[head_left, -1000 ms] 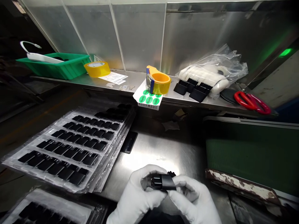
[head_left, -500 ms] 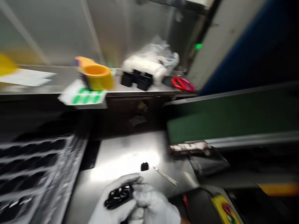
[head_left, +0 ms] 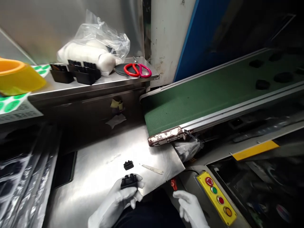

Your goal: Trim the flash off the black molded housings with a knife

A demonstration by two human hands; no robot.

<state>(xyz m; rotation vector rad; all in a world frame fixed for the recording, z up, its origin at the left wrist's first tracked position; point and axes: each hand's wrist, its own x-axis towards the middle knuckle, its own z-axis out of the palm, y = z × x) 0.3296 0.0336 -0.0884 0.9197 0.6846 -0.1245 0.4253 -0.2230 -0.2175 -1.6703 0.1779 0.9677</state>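
Note:
My left hand (head_left: 114,202), in a white glove, is closed around a black moulded plastic part (head_left: 129,181) with several short pegs on top. Just beyond it, a smaller black piece (head_left: 128,165) lies on the steel worktop (head_left: 99,167). To the right of that piece rest pale tweezers (head_left: 152,168). My right hand (head_left: 188,205), also gloved, is empty with its fingers loosely apart. It hovers off the worktop's right edge, close to a small red object (head_left: 174,184) and left of a yellow button box (head_left: 216,198).
A green conveyor belt (head_left: 190,101) slopes up to the right, carrying several dark pieces at its far end. On the steel shelf (head_left: 104,83) sit black parts (head_left: 85,73), a plastic bag (head_left: 106,34), red-handled scissors (head_left: 137,70) and a yellow tape dispenser (head_left: 21,79). Clear-plastic trays (head_left: 30,183) stand left.
My right hand has left the black part and moved to the right, while my left hand keeps hold of it. The view has turned to the right.

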